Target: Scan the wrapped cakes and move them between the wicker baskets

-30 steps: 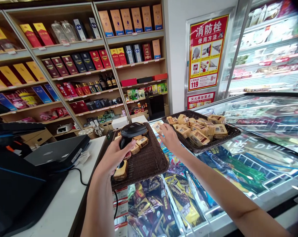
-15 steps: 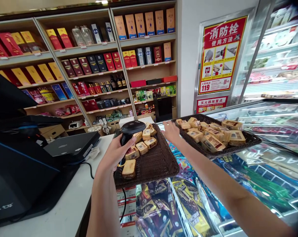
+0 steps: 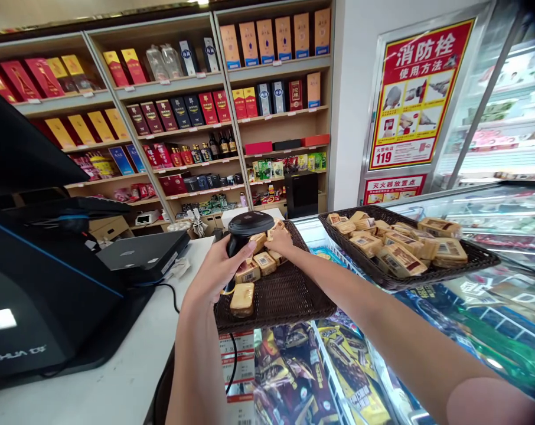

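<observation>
My left hand (image 3: 218,265) grips the handle of a black barcode scanner (image 3: 250,222), its head pointing up over the near tray's left side. In the brown woven tray (image 3: 294,301) lie several small wrapped cakes (image 3: 264,262) with barcodes, grouped at the far left. One more wrapped cake (image 3: 242,298) sits apart at the near left corner. My right hand (image 3: 280,241) reaches across into this group, fingers closed on a wrapped cake (image 3: 276,226) at the far end. Its fingertips are partly hidden among the packets.
Right of the near tray, a second woven tray (image 3: 475,268) holds a heap of similar packets. Both trays rest over a glass-topped freezer (image 3: 360,378) with bagged ice creams. To the left are a white counter (image 3: 130,366) and a black checkout machine (image 3: 41,295). Stocked shelves (image 3: 170,112) stand behind.
My right hand has moved left from the gap between the trays into the near tray's cakes, closing on one. The left hand still holds the scanner. The view has shifted slightly left.
</observation>
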